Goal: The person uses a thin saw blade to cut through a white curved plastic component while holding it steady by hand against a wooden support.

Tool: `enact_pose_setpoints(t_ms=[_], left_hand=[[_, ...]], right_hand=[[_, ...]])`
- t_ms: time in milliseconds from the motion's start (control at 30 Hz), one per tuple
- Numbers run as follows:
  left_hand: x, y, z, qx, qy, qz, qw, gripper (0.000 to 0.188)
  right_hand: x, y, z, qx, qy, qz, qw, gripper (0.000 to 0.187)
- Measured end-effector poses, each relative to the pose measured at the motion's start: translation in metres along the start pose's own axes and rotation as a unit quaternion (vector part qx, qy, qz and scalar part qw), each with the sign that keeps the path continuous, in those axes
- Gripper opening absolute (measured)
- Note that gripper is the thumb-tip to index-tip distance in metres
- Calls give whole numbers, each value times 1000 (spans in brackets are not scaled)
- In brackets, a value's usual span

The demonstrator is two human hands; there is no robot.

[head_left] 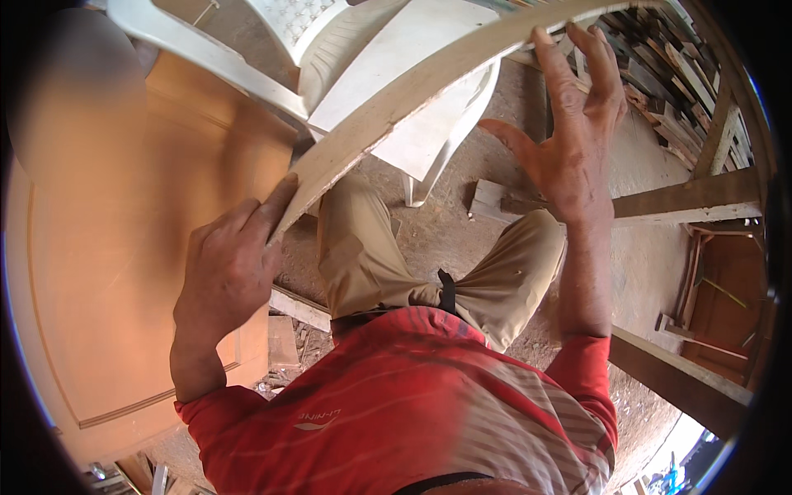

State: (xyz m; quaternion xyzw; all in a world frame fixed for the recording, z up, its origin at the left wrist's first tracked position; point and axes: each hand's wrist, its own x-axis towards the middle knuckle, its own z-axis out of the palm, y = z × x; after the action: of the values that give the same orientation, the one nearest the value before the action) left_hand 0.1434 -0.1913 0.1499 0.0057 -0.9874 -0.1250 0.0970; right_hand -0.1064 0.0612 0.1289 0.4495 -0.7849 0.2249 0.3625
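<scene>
A long, pale wooden board (388, 111) slants across the view, from my left hand up to the far right. My left hand (231, 264) is closed around its near end, fingers along the top and thumb near the lower edge. Farther along, my right hand (569, 124) is raised with its fingers spread and its thumb held apart from the board. Its fingertips meet or nearly meet the board's edge; I cannot tell whether they press on it. Behind the board stands a white plastic chair (309, 37) with a flat white panel (425, 153) on its seat.
A large orange-brown panelled door (124, 272) stands at my left. Stacked wood strips (681, 82) fill the far right, near timber beams (693, 198). A small wood block (488, 198) lies on the dusty floor (643, 256). At the far left is a blurred shape.
</scene>
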Motion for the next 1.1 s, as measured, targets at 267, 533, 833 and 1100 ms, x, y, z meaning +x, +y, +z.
enact_pose_setpoints(t_ms=[267, 533, 833, 1100], left_hand=[[-16, -17, -4, 229, 29, 73, 970, 64], [78, -28, 58, 129, 177, 229, 949, 49], [198, -93, 169, 61, 111, -40, 991, 68], [206, -143, 196, 37, 105, -164, 980, 87]], right_hand=[[-11, 28, -21, -65, -200, -1, 978, 66], [-62, 101, -15, -162, -149, -30, 975, 63], [-100, 168, 13, -259, -248, 58, 932, 66], [-86, 103, 93, -258, -302, 69, 915, 64]])
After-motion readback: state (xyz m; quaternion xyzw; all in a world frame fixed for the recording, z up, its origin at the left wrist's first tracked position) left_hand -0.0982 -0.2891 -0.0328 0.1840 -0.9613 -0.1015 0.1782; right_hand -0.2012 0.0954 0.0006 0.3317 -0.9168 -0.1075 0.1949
